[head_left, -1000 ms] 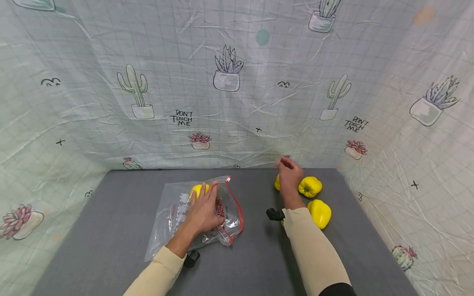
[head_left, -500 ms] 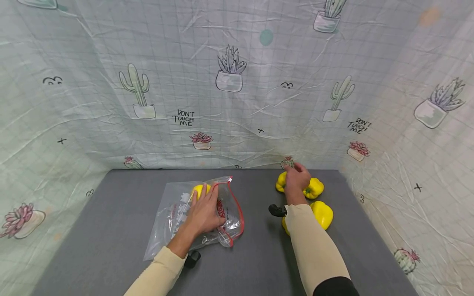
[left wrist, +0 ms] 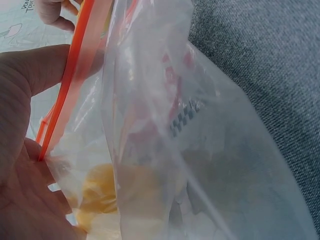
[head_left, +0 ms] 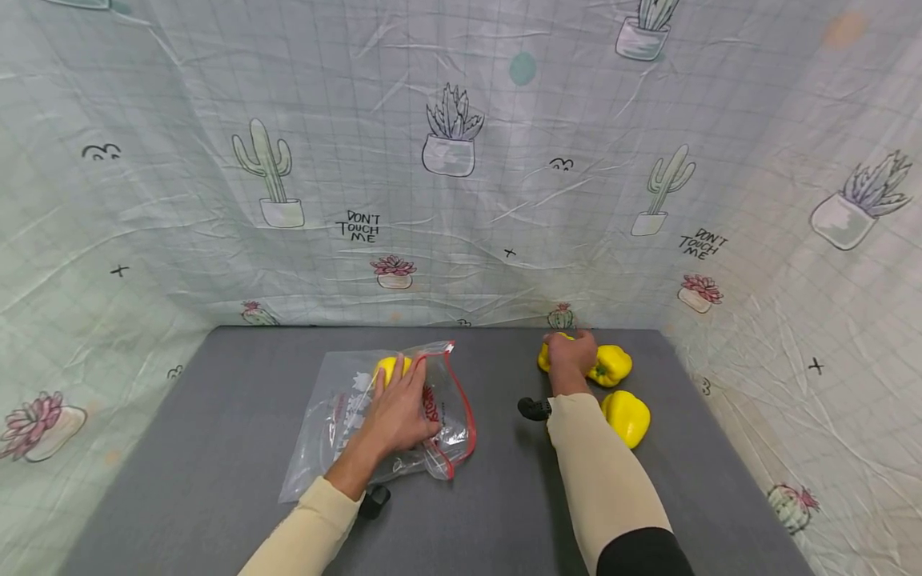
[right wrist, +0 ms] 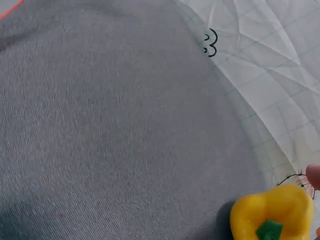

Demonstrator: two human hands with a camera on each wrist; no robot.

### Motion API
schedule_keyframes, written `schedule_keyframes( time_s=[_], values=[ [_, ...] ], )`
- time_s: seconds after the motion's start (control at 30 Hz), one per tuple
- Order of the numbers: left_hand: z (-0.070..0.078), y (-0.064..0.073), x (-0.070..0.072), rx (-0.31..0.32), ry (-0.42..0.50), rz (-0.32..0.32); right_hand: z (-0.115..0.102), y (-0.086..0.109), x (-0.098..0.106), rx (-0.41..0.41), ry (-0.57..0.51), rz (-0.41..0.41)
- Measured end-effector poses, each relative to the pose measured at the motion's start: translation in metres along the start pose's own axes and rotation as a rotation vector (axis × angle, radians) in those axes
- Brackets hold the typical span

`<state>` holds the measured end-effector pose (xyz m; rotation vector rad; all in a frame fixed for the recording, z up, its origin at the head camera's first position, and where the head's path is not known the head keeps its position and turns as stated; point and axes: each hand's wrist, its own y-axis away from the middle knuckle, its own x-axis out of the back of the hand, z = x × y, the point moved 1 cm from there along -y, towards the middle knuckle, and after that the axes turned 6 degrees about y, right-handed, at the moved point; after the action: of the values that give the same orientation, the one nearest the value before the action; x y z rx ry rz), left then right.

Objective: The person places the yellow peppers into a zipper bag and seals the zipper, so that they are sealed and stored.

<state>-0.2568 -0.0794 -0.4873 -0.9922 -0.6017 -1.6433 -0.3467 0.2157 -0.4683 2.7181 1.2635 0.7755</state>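
Observation:
My left hand [head_left: 396, 412] lies with spread fingers on a clear zip bag [head_left: 310, 456] with a red-edged mouth. A yellow bell pepper [head_left: 385, 368] shows through the plastic under its fingertips. In the left wrist view the thumb [left wrist: 45, 65] reaches behind the red zip strip [left wrist: 75, 65]. My right hand [head_left: 571, 358] is over the back left loose yellow bell pepper [head_left: 547, 354], fingers bent down around its top. In the right wrist view a fingertip [right wrist: 314, 175] shows just off that pepper [right wrist: 275, 210], whose green stem is visible.
Two more yellow bell peppers stand close by: one right of my right hand [head_left: 614, 366], another beside the sleeve [head_left: 627, 418]. The grey table [head_left: 497, 496] ends at a patterned cloth backdrop [head_left: 461, 208]. A black wrist camera [head_left: 533, 409] juts from the right cuff.
My right hand has come down over the back left pepper, first shifting slightly right. My left hand and the bag have stayed in place.

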Motion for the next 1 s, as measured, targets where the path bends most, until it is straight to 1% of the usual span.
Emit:
schedule_keyframes(
  time_s=[0.07, 0.17, 0.3, 0.43, 0.6, 0.83, 1.0],
  values=[
    [0.000, 0.000, 0.000, 0.004, -0.001, -0.004, 0.001, 0.003, 0.000, 0.015, 0.016, 0.008],
    [0.001, 0.000, 0.000, 0.008, 0.001, -0.005, 0.005, 0.007, -0.001, 0.005, 0.027, 0.012],
    [0.001, 0.001, -0.001, 0.005, 0.002, -0.010, 0.013, 0.009, -0.001, -0.014, 0.013, 0.005],
    [0.001, 0.000, 0.000, 0.007, -0.007, -0.012, 0.016, 0.008, -0.002, -0.002, 0.001, -0.011],
    [0.002, 0.000, 0.001, 0.009, -0.004, -0.011, 0.014, 0.008, -0.001, 0.003, -0.004, -0.027],
    [0.003, 0.000, 0.001, 0.016, 0.000, -0.011, 0.009, 0.010, 0.000, 0.040, -0.024, -0.082],
    [0.003, 0.000, 0.001, 0.018, -0.006, -0.020, 0.006, 0.014, 0.001, 0.071, -0.029, -0.092]
  ],
)
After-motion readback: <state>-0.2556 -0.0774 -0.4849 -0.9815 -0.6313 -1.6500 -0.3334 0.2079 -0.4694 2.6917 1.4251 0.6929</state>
